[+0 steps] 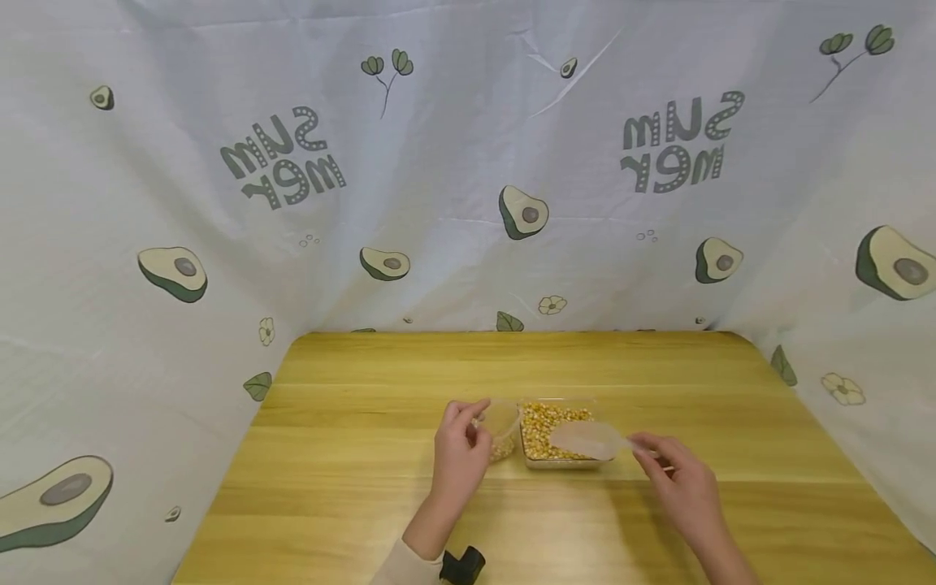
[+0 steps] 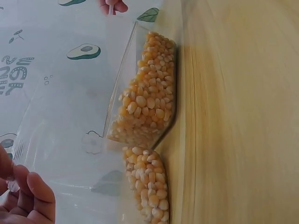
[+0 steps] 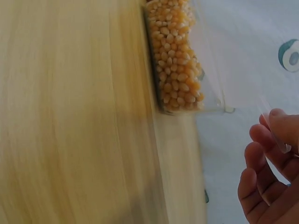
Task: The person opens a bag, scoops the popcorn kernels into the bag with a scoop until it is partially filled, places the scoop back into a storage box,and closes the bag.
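My left hand [image 1: 461, 451] pinches the upper edge of a clear, round-mouthed plastic container [image 1: 503, 418], which stands beside a box. Corn kernels [image 2: 148, 186] lie in its bottom. To its right is a rectangular clear box [image 1: 563, 464] holding many yellow corn kernels [image 1: 541, 426]. My right hand [image 1: 680, 483] pinches the thin handle of a translucent scoop [image 1: 588, 439] between thumb and fingers, right of the box. The scoop's pale bowl lies over the kernels in the head view, and no kernels show in it. In the right wrist view, the scoop [image 3: 233, 79] looks blurred.
Both containers stand on a wood-grain table [image 1: 366, 455]. A pale curtain [image 1: 453, 162] printed with avocados hangs behind the table and along both sides. A black strap piece [image 1: 462, 565] is at my left wrist, by the beige sleeve [image 1: 409, 566].
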The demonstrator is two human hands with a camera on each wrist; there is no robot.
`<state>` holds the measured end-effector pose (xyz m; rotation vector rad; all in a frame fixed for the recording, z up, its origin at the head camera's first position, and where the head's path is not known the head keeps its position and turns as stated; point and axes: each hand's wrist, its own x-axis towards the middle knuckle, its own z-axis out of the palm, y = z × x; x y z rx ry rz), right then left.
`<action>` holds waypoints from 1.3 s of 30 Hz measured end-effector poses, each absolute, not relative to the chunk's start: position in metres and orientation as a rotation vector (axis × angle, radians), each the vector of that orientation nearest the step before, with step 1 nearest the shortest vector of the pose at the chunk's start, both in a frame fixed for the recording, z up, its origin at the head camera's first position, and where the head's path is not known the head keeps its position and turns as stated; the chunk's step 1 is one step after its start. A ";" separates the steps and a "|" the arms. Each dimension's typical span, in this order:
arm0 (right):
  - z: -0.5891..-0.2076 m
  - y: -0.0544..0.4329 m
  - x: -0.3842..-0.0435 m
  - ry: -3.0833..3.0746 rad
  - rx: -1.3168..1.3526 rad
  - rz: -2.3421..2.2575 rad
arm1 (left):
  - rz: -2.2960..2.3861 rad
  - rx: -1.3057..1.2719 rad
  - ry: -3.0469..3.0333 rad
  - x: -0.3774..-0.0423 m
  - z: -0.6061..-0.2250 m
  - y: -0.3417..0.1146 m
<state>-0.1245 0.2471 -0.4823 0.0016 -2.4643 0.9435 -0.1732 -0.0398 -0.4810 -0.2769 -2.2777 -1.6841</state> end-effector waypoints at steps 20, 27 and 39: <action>-0.460 0.275 -0.131 -2.558 0.171 0.708 | -1.652 -0.391 -2.311 -0.170 -0.486 -0.042; -0.455 0.273 -0.135 -2.603 0.163 0.675 | -1.645 -0.401 -2.306 -0.171 -0.486 -0.042; -0.447 0.262 -0.141 -2.725 0.231 0.514 | -1.638 -0.405 -2.295 -0.171 -0.487 -0.042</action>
